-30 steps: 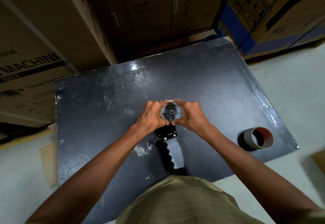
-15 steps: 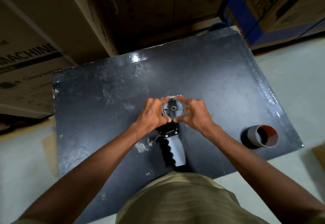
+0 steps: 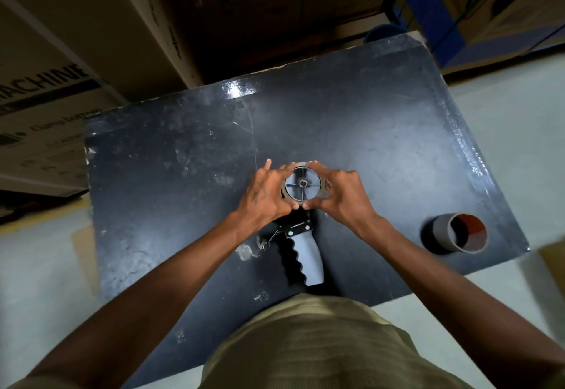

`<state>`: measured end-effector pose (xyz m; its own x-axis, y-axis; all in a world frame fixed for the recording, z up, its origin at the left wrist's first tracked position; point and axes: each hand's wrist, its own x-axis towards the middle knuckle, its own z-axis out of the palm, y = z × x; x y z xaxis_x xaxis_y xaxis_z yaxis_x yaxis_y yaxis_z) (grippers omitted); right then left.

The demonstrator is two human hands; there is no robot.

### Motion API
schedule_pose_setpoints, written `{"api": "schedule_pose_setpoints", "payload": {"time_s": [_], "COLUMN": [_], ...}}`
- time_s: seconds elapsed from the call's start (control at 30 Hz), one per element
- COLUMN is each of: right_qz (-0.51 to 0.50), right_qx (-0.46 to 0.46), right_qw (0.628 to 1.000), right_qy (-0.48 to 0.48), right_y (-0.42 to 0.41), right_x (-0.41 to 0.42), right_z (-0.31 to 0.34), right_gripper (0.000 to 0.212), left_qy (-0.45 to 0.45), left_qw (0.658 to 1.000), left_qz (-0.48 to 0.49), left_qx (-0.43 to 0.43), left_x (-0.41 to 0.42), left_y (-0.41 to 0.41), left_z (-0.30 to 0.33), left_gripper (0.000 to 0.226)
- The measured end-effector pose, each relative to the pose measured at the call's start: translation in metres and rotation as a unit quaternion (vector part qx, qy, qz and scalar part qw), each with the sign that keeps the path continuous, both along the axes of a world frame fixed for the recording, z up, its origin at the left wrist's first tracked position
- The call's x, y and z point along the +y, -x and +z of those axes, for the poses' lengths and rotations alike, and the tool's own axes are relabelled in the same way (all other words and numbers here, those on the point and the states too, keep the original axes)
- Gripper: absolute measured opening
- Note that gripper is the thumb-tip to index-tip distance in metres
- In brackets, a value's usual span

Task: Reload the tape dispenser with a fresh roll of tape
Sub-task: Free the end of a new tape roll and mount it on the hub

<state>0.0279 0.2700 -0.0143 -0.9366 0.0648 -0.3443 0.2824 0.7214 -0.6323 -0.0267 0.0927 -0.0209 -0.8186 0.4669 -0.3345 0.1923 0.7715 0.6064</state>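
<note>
The tape dispenser (image 3: 301,235) lies flat on the black bench (image 3: 171,174), its grey wavy handle (image 3: 307,258) pointing toward the person and its spoked hub (image 3: 302,183) facing up; around that hub sits a thin brown ring, which looks like a tape roll (image 3: 292,168) or its core, though how much tape it carries cannot be told. The left hand (image 3: 263,194) and right hand (image 3: 342,194) each have a narrow grip on the ring's outer edge, fingertips and thumbs pinching it from opposite sides, thumbs nearly meeting at the near edge. A second roll (image 3: 455,232), grey outside with a reddish-brown inner face, lies on its side well apart near the bench's right edge; which of the 2 is the fresh one cannot be told. Cardboard cartons (image 3: 76,52) stand behind the bench.

The roll is probably light and stiff across its width but easy to squash out of round; the rim is the sensible place to hold, with even pressure from both sides so it slides squarely along the hub rather than jamming. The plastic spokes likely flex a little; the handle is the firm part for steadying the tool.
</note>
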Motion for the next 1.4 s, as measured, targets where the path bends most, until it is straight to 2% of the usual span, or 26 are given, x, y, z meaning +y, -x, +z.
{"api": "schedule_pose_setpoints", "payload": {"time_s": [0.57, 0.8, 0.93, 1.03, 1.13, 1.2, 1.3, 1.4], "right_qz": [-0.011, -0.003, 0.041, 0.053, 0.038, 0.013, -0.085, -0.194], "right_qx": [0.022, 0.015, 0.001, -0.001, -0.001, 0.015, 0.04, 0.006], "right_qw": [0.998, 0.999, 0.999, 0.998, 0.999, 1.0, 0.993, 0.968], "right_qy": [0.056, 0.032, 0.0, -0.037, -0.038, -0.003, 0.074, 0.157], "right_y": [-0.005, -0.007, -0.005, -0.007, -0.012, -0.021, -0.043, -0.068], "right_x": [0.003, 0.002, 0.005, -0.002, -0.01, -0.012, -0.017, -0.023], "right_z": [-0.007, 0.002, 0.014, 0.016, 0.015, 0.012, 0.001, -0.009], "right_gripper": [0.095, 0.094, 0.089, 0.081, 0.095, 0.1, 0.092, 0.087], "left_qy": [0.0, 0.012, 0.02, 0.008, 0.011, 0.05, 0.089, 0.073], "left_qw": [0.997, 0.996, 0.996, 0.996, 0.995, 0.992, 0.989, 0.992], "left_qz": [-0.024, -0.056, -0.057, -0.042, -0.004, 0.024, 0.058, 0.064], "left_qx": [0.07, 0.071, 0.066, 0.076, 0.104, 0.114, 0.1, 0.083], "left_x": [0.001, -0.002, -0.004, -0.01, -0.016, -0.019, -0.024, -0.025], "left_y": [-0.007, 0.001, -0.002, -0.017, -0.03, -0.036, -0.043, -0.047], "left_z": [0.01, -0.003, -0.013, -0.017, -0.017, -0.015, -0.016, -0.022], "left_gripper": [0.09, 0.078, 0.082, 0.097, 0.111, 0.1, 0.064, 0.056]}}
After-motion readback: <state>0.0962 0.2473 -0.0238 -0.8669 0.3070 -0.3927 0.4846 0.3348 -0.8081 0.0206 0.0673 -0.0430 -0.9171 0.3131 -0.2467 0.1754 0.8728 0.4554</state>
